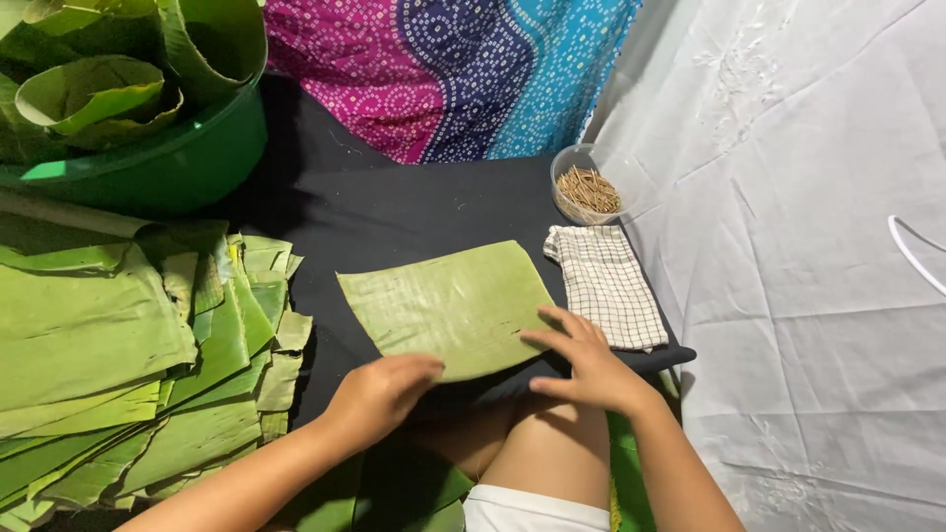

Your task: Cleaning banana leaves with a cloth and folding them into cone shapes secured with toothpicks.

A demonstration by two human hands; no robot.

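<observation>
A cut rectangular piece of green banana leaf (pixel 448 305) lies flat on a black cloth (pixel 394 212). My left hand (pixel 379 394) rests on the leaf's near edge, fingers curled over it. My right hand (pixel 586 360) lies on the leaf's right corner with fingers spread, pressing it down. Neither hand lifts the leaf.
A thick pile of cut leaf pieces (pixel 118 365) lies at the left. A green tub (pixel 168 158) with rolled leaves stands at the back left. A clear bowl of small wooden sticks (pixel 588 187) and a checked cloth (pixel 606 286) sit to the right. White fabric (pixel 808 296) covers the right side.
</observation>
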